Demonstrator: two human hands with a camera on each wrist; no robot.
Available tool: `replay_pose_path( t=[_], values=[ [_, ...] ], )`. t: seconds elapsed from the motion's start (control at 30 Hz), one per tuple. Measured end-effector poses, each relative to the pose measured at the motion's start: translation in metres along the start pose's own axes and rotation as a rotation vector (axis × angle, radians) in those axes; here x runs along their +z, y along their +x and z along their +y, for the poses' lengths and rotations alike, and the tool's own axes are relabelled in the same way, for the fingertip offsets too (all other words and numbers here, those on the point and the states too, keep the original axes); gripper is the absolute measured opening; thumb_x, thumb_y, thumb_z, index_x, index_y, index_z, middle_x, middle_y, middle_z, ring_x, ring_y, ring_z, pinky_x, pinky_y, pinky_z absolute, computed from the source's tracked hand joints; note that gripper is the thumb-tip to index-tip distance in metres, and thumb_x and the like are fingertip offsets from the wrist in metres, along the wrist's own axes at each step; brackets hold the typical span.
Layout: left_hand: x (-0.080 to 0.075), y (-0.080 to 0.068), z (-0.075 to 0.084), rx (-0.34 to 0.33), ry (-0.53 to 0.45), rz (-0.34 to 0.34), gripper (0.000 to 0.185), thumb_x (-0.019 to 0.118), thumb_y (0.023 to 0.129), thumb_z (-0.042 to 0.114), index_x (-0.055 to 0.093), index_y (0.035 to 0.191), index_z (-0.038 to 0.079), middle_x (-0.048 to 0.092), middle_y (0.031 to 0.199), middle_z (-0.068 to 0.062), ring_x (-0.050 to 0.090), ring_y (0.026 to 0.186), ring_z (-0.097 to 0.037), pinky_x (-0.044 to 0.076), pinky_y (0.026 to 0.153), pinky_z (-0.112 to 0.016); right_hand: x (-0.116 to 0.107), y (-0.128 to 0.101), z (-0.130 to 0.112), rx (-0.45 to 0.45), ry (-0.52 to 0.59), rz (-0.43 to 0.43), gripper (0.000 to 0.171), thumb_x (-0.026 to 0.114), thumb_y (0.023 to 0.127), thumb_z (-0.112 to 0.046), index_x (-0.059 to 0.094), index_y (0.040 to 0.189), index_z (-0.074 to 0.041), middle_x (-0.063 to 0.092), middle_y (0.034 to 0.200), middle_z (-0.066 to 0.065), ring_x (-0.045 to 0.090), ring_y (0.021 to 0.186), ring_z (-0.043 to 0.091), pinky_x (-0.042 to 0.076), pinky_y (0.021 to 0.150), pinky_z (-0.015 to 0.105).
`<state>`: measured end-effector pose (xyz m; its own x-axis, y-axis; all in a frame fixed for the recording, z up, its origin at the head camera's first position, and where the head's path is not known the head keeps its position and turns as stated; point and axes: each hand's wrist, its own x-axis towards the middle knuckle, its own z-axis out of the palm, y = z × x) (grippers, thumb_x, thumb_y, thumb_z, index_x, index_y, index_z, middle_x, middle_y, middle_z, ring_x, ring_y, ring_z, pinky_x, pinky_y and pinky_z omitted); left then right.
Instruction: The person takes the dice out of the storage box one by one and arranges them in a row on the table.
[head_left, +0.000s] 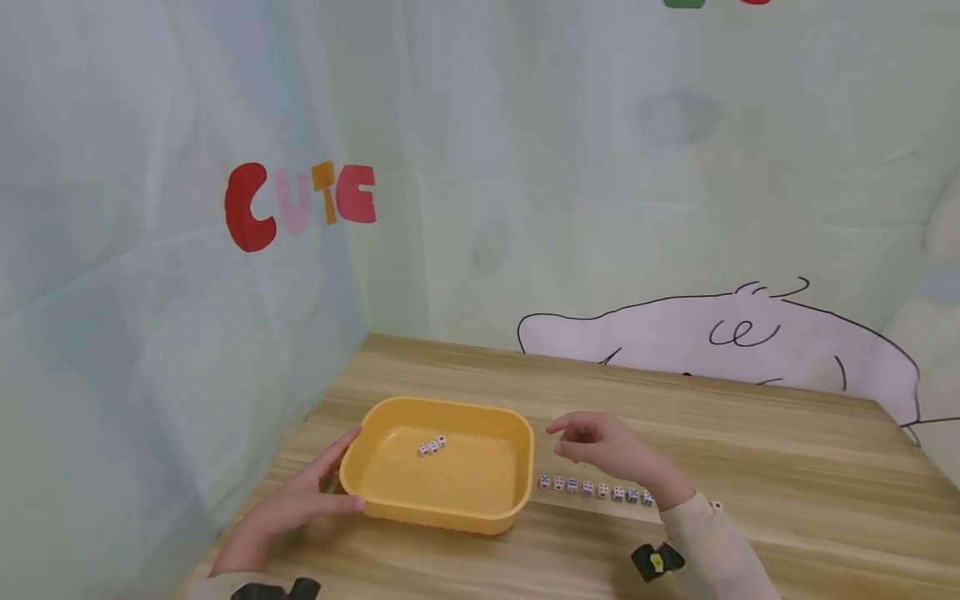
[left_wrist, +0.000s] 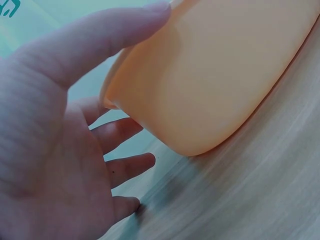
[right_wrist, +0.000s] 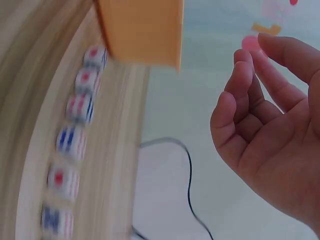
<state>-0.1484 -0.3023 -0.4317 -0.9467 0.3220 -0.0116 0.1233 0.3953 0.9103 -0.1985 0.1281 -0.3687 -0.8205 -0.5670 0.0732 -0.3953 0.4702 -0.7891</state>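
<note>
A yellow plastic tray (head_left: pixel 442 512) with rounded corners stands on the wooden table. My left hand (head_left: pixel 300 496) holds its left end, the thumb against the near corner and the forefinger at the far corner; in the left wrist view, the lower fingers (left_wrist: pixel 131 165) are spread apart from the wall. Three small white dice (head_left: pixel 432 447) lie together inside. To the tray's right, several dice (head_left: pixel 588 487) form a row, partly hidden by my right forearm. Above and behind this row hovers my right hand (head_left: pixel 600 442), fingers loosely bent, nothing visible between them.
Another die (head_left: pixel 717 505) shows beside the right sleeve. A printed cloth (head_left: pixel 480 167) hangs along the table's left and back edges, with "CUTE" lettering and a drawn animal. A dark strap (head_left: pixel 657 562) sits on the right wrist.
</note>
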Motion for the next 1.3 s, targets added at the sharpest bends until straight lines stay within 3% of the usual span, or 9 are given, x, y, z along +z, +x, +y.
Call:
replay_pose_path(
  t=[0.27, 0.4, 0.53, 0.9, 1.13, 1.3],
  values=[
    [0.000, -0.001, 0.003, -0.012, 0.008, 0.002, 0.101, 0.078, 0.081, 0.020, 0.011, 0.156, 0.013, 0.009, 0.160, -0.019, 0.004, 0.144, -0.047, 0.006, 0.107, -0.072, 0.046, 0.044, -0.023, 0.019, 0.100, -0.040, 0.028, 0.065, 0.091, -0.017, 0.066, 0.115, -0.004, 0.060, 0.079, 0.001, 0.054, 0.070, 0.014, 0.052, 0.067, 0.035],
    [0.001, -0.002, 0.002, -0.004, 0.003, -0.005, 0.100, 0.077, 0.081, 0.019, 0.011, 0.156, 0.013, 0.011, 0.160, -0.020, 0.004, 0.144, -0.047, 0.006, 0.107, -0.072, 0.065, 0.064, -0.032, 0.048, 0.127, -0.053, 0.027, 0.066, 0.091, -0.017, 0.067, 0.116, -0.005, 0.064, 0.084, 0.009, 0.056, 0.070, 0.015, 0.054, 0.070, 0.037],
    [0.002, -0.003, 0.001, 0.006, -0.007, -0.012, 0.100, 0.077, 0.081, 0.018, 0.011, 0.156, 0.012, 0.011, 0.160, -0.020, 0.004, 0.144, -0.047, 0.005, 0.107, -0.072, 0.079, 0.079, -0.038, 0.074, 0.178, -0.054, 0.028, 0.066, 0.090, -0.016, 0.067, 0.116, -0.004, 0.065, 0.086, 0.015, 0.056, 0.069, 0.015, 0.054, 0.068, 0.030],
    [0.001, -0.003, -0.001, 0.015, -0.013, -0.004, 0.101, 0.078, 0.080, 0.018, 0.012, 0.156, 0.013, 0.012, 0.160, -0.020, 0.006, 0.144, -0.047, 0.005, 0.108, -0.071, 0.108, 0.114, -0.040, 0.152, 0.307, -0.081, 0.035, 0.067, 0.088, -0.013, 0.064, 0.120, 0.001, 0.061, 0.076, -0.001, 0.054, 0.066, 0.011, 0.049, 0.061, 0.023],
    [0.004, -0.003, -0.001, 0.006, -0.031, -0.009, 0.101, 0.078, 0.080, 0.019, 0.012, 0.156, 0.014, 0.013, 0.159, -0.019, 0.004, 0.144, -0.046, 0.003, 0.108, -0.070, 0.116, 0.124, -0.030, 0.239, 0.237, -0.027, 0.033, 0.068, 0.085, -0.008, 0.066, 0.116, 0.002, 0.055, 0.065, -0.001, 0.049, 0.057, 0.010, 0.041, 0.050, 0.020],
    [0.002, -0.004, 0.001, -0.020, -0.035, 0.005, 0.102, 0.079, 0.079, 0.019, 0.012, 0.156, 0.016, 0.012, 0.160, -0.019, 0.003, 0.144, -0.046, 0.001, 0.107, -0.071, 0.121, 0.129, -0.029, 0.245, 0.143, 0.006, 0.032, 0.066, 0.082, -0.003, 0.066, 0.113, 0.002, 0.046, 0.056, -0.003, 0.039, 0.047, 0.007, 0.034, 0.044, 0.017]
  ],
)
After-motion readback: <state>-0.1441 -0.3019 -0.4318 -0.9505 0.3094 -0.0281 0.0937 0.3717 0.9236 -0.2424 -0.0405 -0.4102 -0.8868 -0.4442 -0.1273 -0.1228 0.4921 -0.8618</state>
